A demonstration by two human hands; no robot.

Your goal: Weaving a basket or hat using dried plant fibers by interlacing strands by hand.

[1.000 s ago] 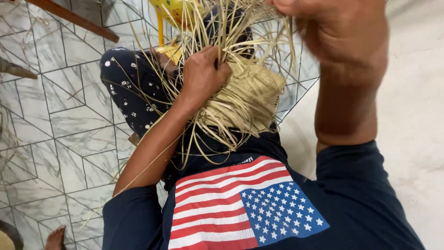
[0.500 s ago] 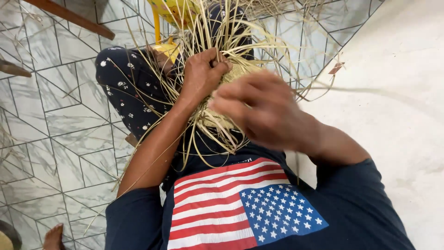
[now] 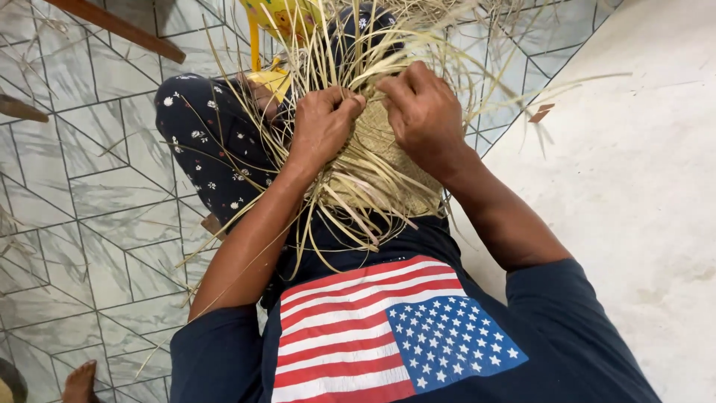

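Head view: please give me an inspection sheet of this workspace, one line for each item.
Surface: grey patterned tile floor on the left, pale plain floor on the right.
Job's things: half-woven straw piece on the lap, loose strands sticking out all around.
Clutter: wooden stick; yellow object, partly hidden.
Hands: left hand and right hand both grip the straw piece near its top.
Cables: nothing seen.
Surroundings: another person's bare foot at the bottom left.
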